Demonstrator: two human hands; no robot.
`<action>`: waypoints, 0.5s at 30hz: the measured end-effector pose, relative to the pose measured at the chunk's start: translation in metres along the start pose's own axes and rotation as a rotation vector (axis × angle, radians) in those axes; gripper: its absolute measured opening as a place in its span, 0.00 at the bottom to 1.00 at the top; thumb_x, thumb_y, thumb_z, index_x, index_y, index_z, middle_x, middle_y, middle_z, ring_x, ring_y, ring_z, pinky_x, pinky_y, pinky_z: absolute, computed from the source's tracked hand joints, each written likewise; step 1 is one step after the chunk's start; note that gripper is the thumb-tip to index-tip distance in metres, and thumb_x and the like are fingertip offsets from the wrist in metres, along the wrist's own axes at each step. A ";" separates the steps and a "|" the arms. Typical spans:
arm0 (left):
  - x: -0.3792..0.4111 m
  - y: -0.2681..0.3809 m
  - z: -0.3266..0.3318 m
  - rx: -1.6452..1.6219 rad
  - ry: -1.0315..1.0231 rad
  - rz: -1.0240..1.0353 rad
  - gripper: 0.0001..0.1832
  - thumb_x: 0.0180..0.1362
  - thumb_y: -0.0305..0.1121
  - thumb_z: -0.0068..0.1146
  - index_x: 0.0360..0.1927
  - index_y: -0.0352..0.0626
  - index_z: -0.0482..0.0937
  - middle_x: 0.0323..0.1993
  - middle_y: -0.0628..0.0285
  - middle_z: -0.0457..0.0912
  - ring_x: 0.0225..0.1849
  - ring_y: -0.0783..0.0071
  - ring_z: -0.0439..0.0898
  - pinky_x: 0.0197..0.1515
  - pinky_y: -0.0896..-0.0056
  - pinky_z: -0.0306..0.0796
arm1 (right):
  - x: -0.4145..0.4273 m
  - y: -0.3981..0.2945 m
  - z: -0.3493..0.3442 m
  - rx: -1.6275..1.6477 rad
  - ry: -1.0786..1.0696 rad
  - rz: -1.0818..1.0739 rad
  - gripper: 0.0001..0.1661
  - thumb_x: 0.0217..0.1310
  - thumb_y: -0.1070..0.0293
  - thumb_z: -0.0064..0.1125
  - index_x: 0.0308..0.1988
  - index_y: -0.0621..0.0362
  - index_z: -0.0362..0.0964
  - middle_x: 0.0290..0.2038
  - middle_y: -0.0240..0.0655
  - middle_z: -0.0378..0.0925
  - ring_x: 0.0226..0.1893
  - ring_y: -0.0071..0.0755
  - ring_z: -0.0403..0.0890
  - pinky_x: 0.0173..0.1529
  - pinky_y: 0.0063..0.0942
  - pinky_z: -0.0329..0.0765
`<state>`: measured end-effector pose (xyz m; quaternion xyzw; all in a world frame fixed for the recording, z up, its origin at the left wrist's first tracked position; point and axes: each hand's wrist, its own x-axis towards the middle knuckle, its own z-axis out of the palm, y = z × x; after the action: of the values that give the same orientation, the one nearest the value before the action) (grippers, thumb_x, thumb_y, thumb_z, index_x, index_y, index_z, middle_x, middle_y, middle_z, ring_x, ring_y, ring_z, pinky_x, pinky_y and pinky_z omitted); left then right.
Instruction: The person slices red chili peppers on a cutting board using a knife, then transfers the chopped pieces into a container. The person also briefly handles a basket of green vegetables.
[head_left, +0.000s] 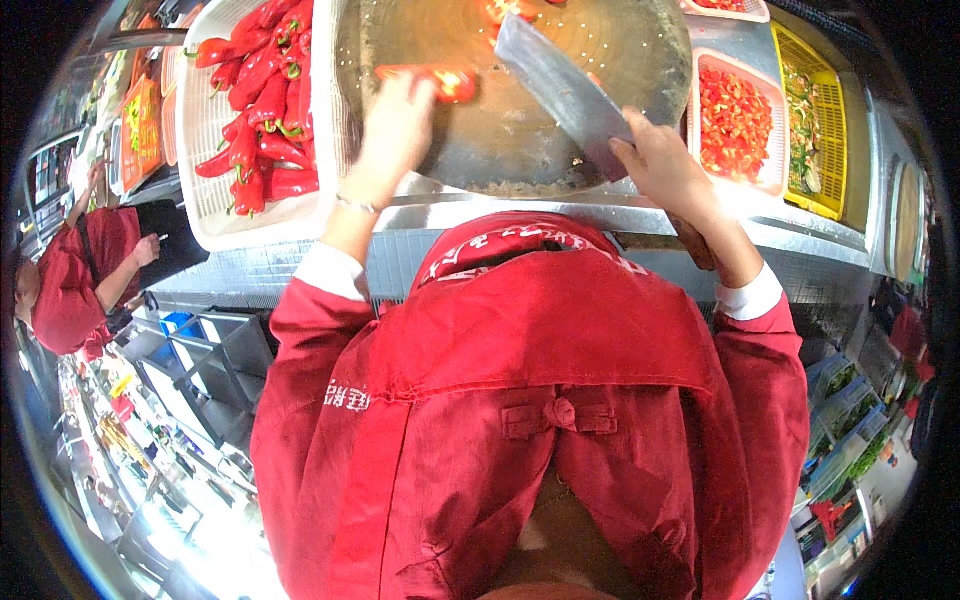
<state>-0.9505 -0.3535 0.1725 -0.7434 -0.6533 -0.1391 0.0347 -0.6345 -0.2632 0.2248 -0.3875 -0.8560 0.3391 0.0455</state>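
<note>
On the round wooden chopping block (495, 142) lies a split red pepper (454, 82), its pale inside showing. The fingers of my left hand (397, 124), blurred, hold it from the left. My right hand (664, 161) grips a Chinese cleaver (559, 86). Its broad blade slants up and left across the block, apart from the pepper in my left hand; the wooden handle (691, 241) shows below my wrist. More cut red pepper (510, 10) lies at the top of the block near the blade's tip. Pale seeds dot the wood.
Left of the block, a white plastic basket (259, 229) holds whole red peppers (262, 112). To the right stand a pink basket (739, 184) of diced red pepper (733, 124) and a yellow basket (829, 202) with mixed scraps. A co-worker (90, 277) in red stands at far left.
</note>
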 end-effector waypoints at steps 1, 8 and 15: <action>-0.014 0.018 0.005 -0.068 -0.029 0.004 0.13 0.53 0.23 0.53 0.44 0.38 0.75 0.48 0.48 0.75 0.50 0.49 0.75 0.55 0.55 0.71 | 0.000 -0.001 0.000 -0.004 0.016 0.025 0.16 0.65 0.68 0.49 0.47 0.69 0.62 0.28 0.63 0.76 0.35 0.68 0.78 0.40 0.57 0.72; -0.037 0.062 0.033 -0.333 0.097 0.106 0.19 0.49 0.23 0.57 0.48 0.36 0.75 0.47 0.51 0.76 0.51 0.51 0.76 0.56 0.57 0.71 | -0.023 -0.033 0.014 -0.276 -0.011 -0.136 0.13 0.60 0.69 0.52 0.41 0.65 0.63 0.21 0.51 0.77 0.25 0.55 0.82 0.28 0.46 0.79; -0.034 0.063 0.024 -0.296 0.043 0.108 0.18 0.49 0.24 0.57 0.47 0.36 0.76 0.43 0.54 0.77 0.47 0.55 0.78 0.52 0.59 0.72 | -0.040 -0.064 0.011 -0.525 -0.042 -0.309 0.08 0.58 0.75 0.49 0.39 0.62 0.63 0.21 0.46 0.77 0.21 0.49 0.83 0.21 0.38 0.79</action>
<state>-0.8889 -0.3901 0.1494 -0.7714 -0.5838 -0.2474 -0.0538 -0.6507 -0.3272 0.2629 -0.2441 -0.9640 0.1030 -0.0227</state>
